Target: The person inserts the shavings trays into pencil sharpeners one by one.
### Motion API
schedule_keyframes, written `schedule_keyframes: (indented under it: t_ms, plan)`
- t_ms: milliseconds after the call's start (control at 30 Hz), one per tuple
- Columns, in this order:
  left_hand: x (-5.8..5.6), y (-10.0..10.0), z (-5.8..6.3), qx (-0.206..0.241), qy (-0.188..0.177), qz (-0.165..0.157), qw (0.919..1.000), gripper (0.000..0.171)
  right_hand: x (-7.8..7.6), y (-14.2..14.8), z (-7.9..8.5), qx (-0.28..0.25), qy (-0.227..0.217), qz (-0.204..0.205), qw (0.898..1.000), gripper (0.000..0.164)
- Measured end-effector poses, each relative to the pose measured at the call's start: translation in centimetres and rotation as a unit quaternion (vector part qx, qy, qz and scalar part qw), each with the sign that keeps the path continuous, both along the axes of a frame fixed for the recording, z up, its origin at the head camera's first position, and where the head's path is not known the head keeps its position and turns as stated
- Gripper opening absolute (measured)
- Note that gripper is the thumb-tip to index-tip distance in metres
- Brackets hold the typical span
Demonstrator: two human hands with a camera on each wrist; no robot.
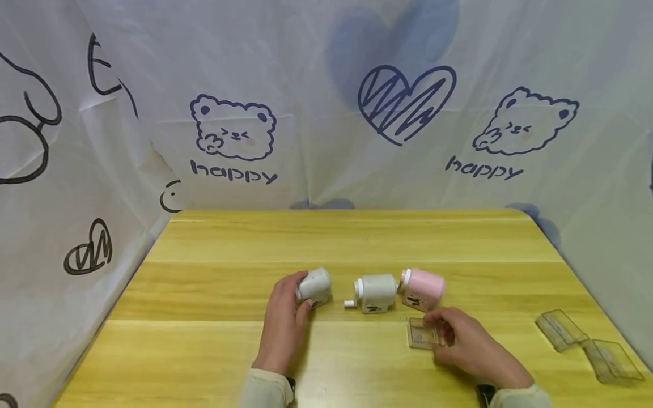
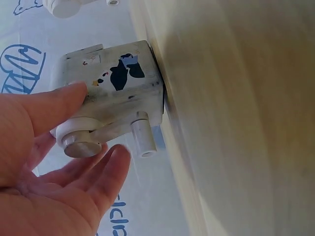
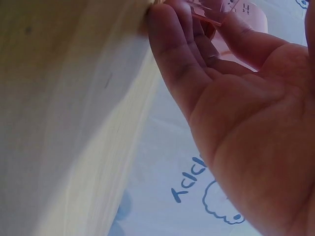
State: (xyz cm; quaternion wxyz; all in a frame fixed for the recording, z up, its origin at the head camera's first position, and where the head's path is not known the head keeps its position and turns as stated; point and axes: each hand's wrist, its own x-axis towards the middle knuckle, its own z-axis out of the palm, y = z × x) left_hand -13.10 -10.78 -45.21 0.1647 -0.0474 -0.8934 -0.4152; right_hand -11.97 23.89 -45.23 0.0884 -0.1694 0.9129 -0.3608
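My left hand point(image 1: 280, 323) holds a pale grey crank pencil sharpener point(image 1: 317, 284) standing on the table. In the left wrist view, the thumb lies on the face of this sharpener point(image 2: 118, 93), above its round white knob, and the fingers curve behind. A short white crank handle point(image 2: 143, 137) juts from it. My right hand point(image 1: 466, 345) pinches the edge of a clear plastic tray point(image 1: 421, 334), low over the table. Just behind that tray stands a pink sharpener point(image 1: 427, 286), and a second grey sharpener point(image 1: 380, 290) sits between the hands. In the right wrist view the fingers hide most of the tray.
Two more clear trays point(image 1: 561, 330) lie near the right edge of the wooden table point(image 1: 214, 345). A printed cloth point(image 1: 316, 147) hangs behind the table and along its sides.
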Motion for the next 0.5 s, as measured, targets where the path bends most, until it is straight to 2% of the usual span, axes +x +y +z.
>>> schedule_keyframes:
  t_ms: [100, 300, 500]
  plan:
    - [0.0, 0.0, 0.2, 0.007, -0.003, -0.007, 0.9999, 0.05, -0.1, 0.0, -0.1, 0.0, -0.001, -0.002, 1.0, 0.048]
    - [0.3, -0.6, 0.7, 0.017, -0.031, -0.025, 0.9991, 0.048, -0.3, 0.0, 0.0, -0.002, -0.008, -0.005, 1.0, 0.049]
    - [0.7, -0.9, 1.4, 0.001, -0.065, -0.085, 0.9942, 0.048, -0.1, 0.1, 0.3, -0.007, -0.005, -0.01, 1.0, 0.05]
